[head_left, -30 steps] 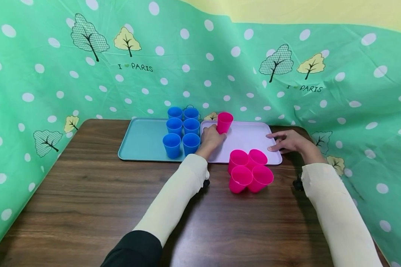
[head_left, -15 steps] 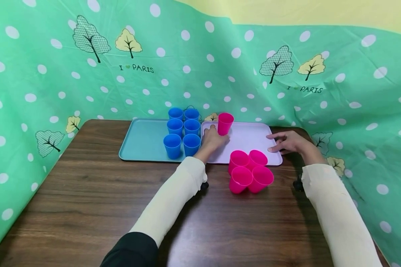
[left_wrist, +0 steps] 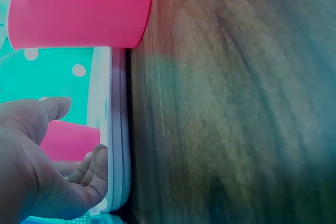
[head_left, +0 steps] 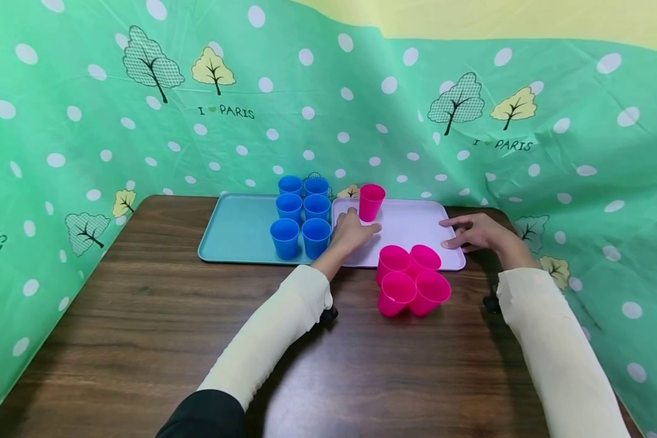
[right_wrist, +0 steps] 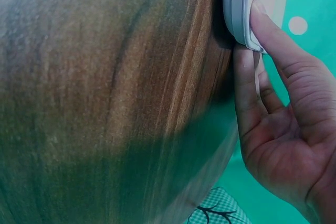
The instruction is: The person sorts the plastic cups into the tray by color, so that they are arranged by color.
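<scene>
A single pink cup [head_left: 371, 202] stands upright at the back left corner of the lilac tray [head_left: 410, 228]. My left hand [head_left: 353, 231] lies just in front of it with relaxed, spread fingers and holds nothing. In the left wrist view the cup [left_wrist: 68, 140] shows beyond the loose fingers [left_wrist: 92, 174], apart from them. My right hand [head_left: 471, 233] rests on the tray's right edge; in the right wrist view its straight fingers [right_wrist: 247, 93] touch the rim [right_wrist: 239, 3]. Several pink cups [head_left: 410, 280] are clustered on the table at the tray's front edge.
A teal tray [head_left: 235, 231] lies left of the lilac one and carries several blue cups [head_left: 301, 210] in rows on its right side. A green dotted cloth [head_left: 87, 121] walls in the brown wooden table [head_left: 142, 340] at the back and on both sides.
My left hand has let go of the lone pink cup and drawn back a little toward me. The cup stays upright on the lilac tray. My right hand has not moved.
</scene>
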{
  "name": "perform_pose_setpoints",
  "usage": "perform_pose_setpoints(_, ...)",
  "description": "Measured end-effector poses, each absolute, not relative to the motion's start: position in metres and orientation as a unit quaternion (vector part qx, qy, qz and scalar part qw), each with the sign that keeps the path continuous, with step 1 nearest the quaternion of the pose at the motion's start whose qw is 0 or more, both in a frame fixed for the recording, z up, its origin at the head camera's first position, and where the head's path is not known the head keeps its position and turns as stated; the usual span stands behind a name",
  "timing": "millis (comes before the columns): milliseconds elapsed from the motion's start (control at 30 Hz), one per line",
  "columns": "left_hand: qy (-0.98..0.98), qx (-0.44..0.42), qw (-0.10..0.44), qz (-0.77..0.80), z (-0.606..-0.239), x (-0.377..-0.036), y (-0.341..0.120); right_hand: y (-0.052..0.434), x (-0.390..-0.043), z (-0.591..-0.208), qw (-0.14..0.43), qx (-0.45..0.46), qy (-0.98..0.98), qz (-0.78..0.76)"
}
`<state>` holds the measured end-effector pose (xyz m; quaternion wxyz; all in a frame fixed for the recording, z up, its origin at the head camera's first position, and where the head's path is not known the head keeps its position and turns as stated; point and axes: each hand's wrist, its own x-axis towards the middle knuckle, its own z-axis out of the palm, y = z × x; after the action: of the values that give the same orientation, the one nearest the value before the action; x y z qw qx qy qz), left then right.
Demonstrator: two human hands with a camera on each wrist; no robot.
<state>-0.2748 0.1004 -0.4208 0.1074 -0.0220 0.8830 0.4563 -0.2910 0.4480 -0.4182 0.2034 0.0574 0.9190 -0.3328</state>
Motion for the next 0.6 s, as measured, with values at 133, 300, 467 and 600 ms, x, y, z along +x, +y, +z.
perform_pose_setpoints(133,0.885,-0.008,0.114,0.452,-0.417,-0.27,0.099,0.447,-0.29,-0.417,0.203,0.056,0.919,-0.334)
perform_pose_setpoints(300,0.885,0.015,0.121,0.45,-0.411,-0.262,0.097,0.446,-0.289,-0.417,0.202,0.059,0.919,-0.335)
perform_pose_setpoints(467,0.883,0.027,0.129,0.451,-0.405,-0.255,0.097,0.446,-0.289,-0.418,0.204,0.06,0.918,-0.336)
perform_pose_setpoints(600,0.881,0.045,0.135,0.451,-0.402,-0.249,0.095,0.446,-0.29,-0.419,0.204,0.062,0.918,-0.335)
